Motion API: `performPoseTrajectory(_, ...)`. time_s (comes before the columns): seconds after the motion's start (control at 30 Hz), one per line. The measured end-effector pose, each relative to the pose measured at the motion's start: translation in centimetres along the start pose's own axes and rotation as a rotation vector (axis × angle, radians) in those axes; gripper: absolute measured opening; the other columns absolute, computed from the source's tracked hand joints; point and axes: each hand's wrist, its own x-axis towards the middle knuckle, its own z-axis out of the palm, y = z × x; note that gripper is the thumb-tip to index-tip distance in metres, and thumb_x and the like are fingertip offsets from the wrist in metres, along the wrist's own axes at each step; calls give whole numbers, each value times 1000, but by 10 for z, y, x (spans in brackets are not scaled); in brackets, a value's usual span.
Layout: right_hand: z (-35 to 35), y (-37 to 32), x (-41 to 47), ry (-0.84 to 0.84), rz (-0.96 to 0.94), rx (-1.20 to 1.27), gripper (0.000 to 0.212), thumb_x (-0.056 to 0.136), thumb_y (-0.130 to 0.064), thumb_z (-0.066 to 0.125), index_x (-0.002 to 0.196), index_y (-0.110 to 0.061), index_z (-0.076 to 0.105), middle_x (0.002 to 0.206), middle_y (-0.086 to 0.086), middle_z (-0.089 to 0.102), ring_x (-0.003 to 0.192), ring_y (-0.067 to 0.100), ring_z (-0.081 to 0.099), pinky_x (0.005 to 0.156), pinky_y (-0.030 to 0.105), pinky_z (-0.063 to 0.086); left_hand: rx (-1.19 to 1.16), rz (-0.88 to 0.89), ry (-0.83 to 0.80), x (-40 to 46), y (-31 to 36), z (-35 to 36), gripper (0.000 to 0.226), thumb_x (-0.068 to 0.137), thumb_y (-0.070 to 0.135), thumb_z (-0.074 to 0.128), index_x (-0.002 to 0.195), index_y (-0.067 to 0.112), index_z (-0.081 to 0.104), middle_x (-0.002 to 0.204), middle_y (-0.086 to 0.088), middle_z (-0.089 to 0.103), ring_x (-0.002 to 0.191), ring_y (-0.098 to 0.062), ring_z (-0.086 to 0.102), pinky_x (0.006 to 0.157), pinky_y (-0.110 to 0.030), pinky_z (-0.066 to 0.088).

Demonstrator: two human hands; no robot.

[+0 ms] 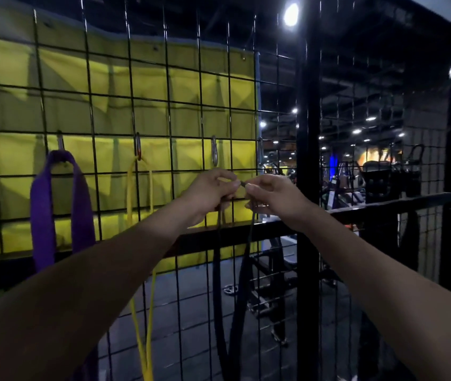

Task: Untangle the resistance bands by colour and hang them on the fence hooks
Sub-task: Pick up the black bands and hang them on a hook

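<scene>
Black band (220,270) btwn both hands, below hook (214,154)

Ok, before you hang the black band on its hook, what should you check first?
1. Both hands hold the black band: left hand and right hand pinch its top. Ok.
2. Third hook is free. Ok.
3. Purple band is on its own hook. Ok.
4. Yellow band is on its own hook. Ok.
5. Black band is untwisted lower down. Cannot tell, too dark.

both hands (242,192) pinch black band (242,270) | below carabiner hook (214,151)
</scene>
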Motion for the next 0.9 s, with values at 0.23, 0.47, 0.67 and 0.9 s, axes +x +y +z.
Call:
performPoseTrajectory(0.23,-5,-9,40,61,-75,-158,10,91,-13,57,89,-12,67,82,13,64,78,23,57,76,37,48,108,39,34,21,-2,-31,17,81,5,68,88,17,58,93,-10,66,83,-21,61,90,-42,48)
performPoseTrajectory(0.47,3,-13,94,54,-79,-183,15,96,-11,48,92,-7,62,77,3,62,68,13,56,65,21,50,282,204,214,53,5,-44,15,83,3,64,78,16,60,70,-2,59,62,-13,53,67,-26,46)
performPoseTrajectory(0.67,16,-25,130,94,-140,-267,23,92,-11,51,71,-13,61,71,6,59,70,21,56,70,35,48,341,214,218,64,14,-46,16,83,5,66,78,19,58,73,1,61,69,-13,56,71,-27,47)
performPoseTrajectory(0.9,32,-29,136,86,-103,-271,25,88,-23,63,66,-12,61,67,8,56,61,18,48,57,27,39,339,190,233,67,14,-49,18,83,6,67,80,17,53,78,-9,66,73,-22,59,80,-41,50)
